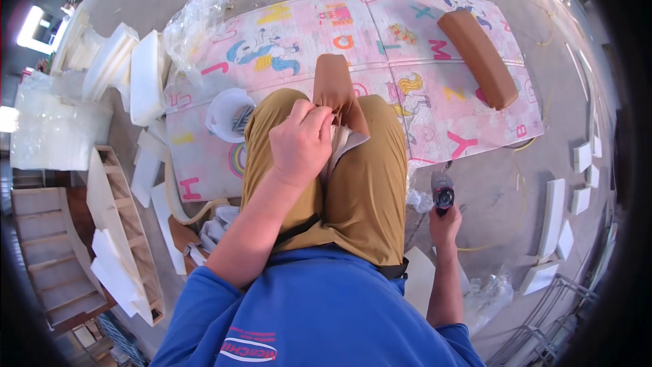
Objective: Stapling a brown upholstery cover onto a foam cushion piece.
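Note:
Between my thighs stands a padded piece with brown leather-like covering [332, 78], its near end loose and showing a pale underside. My left hand [300, 141] is closed, its fingertips pinching the gathered edge of that covering. Out to the right, low beside the mat, my right hand [445, 223] is wrapped round a dark pistol-shaped staple gun [443, 194]. A yellow hose [479, 249] runs along the floor near it. Farther off on the right side of the mat lies a second brown-covered padded piece [479, 61].
The pink printed foam mat [435, 126] spreads ahead of me. On its left stands a white bucket [221, 119] holding metal strips. Clear plastic wrap [197, 24], white foam blocks [146, 78] and wooden frames [122, 211] crowd the left; several white foam pieces [552, 217] lie along the right.

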Action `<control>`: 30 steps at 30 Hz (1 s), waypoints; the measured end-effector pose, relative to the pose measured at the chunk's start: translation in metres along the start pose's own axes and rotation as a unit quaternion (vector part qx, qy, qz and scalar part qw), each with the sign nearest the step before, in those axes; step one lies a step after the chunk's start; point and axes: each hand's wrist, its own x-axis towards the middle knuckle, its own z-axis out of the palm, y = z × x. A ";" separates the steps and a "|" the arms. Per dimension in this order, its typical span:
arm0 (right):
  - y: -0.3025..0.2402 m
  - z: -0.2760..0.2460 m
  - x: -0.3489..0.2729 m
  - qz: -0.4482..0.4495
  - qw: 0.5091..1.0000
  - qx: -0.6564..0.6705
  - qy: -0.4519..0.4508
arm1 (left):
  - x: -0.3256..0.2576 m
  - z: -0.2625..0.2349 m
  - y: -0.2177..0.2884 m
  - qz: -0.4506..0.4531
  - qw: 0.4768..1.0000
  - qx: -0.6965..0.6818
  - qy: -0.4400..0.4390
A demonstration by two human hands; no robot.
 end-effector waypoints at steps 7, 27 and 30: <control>0.116 0.060 -0.087 0.125 0.975 -0.112 -0.146 | -0.004 0.006 0.008 -0.008 0.999 0.032 0.024; 0.138 0.075 -0.134 0.032 0.963 -0.066 -0.261 | -0.008 -0.048 0.037 -0.162 0.962 -0.139 -0.172; 0.106 0.043 -0.084 0.071 0.934 -0.050 -0.347 | 0.020 -0.066 0.010 -0.101 0.973 -0.143 -0.149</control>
